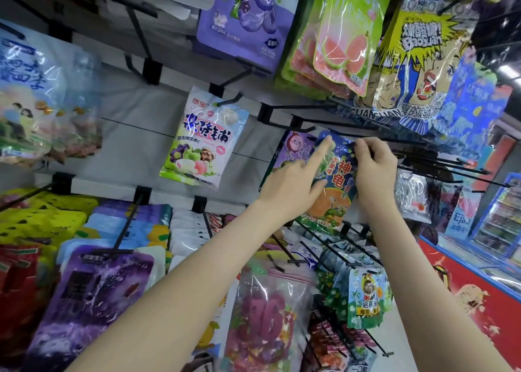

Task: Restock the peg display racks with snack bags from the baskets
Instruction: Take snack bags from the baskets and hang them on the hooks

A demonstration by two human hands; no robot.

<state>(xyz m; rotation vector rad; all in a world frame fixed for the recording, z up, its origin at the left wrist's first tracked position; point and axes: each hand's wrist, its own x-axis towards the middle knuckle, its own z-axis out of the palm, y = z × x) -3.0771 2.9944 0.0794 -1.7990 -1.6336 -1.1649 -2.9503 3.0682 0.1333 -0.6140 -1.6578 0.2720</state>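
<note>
Turtle snack bag (pixel 339 183) is up at the rack between both hands. Right hand (pixel 372 168) pinches its top edge, likely to fit the hole onto the black peg (pixel 406 141). Left hand (pixel 290 180) presses one straight finger on the corner, keeping it steady. A purple bag (pixel 293 149) hangs behind.
</note>
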